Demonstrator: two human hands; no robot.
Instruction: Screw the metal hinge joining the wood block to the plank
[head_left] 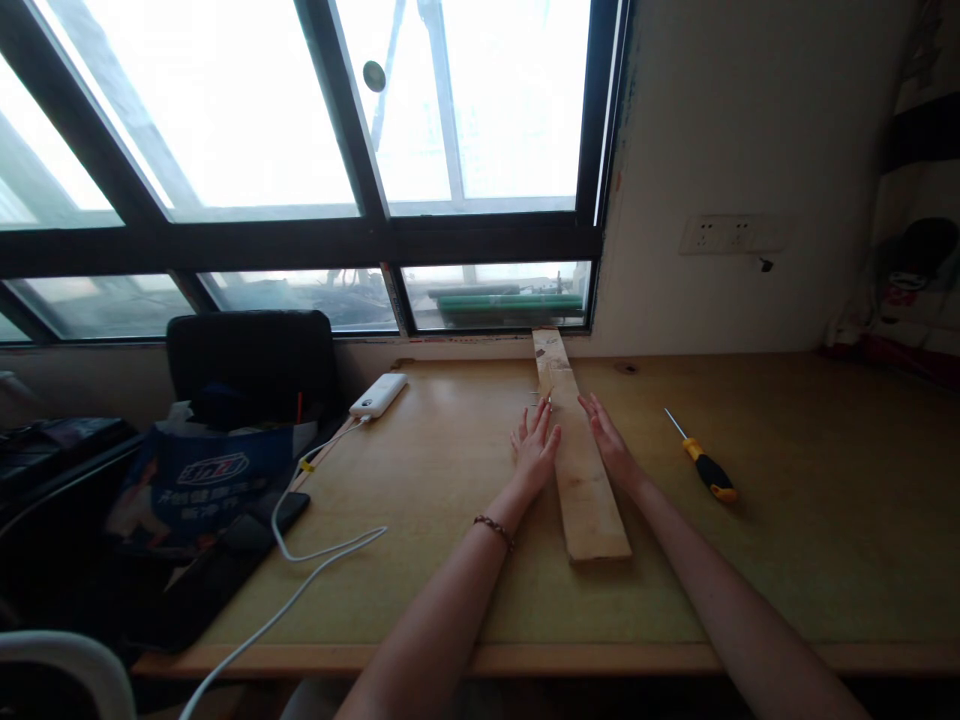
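Note:
A long wooden board (589,505) lies flat on the desk, its far end reaching the window wall. At its left edge is my left hand (535,452), open with the fingers spread. Some small thin pieces, perhaps screws or nails, show by those fingertips, too small to make out. My right hand (611,445) is open along the board's right edge, its fingers stretched forward. Whether either palm presses on the wood, I cannot tell. To the right lies a screwdriver (706,468) with a yellow and black handle, its shaft pointing away from me.
On the desk (810,540), a white power bank (379,396) sits at the left with a white cable (330,560) looping toward the front edge. A black chair (251,355) and a blue bag (217,480) stand left of the desk. A socket (724,234) is on the wall.

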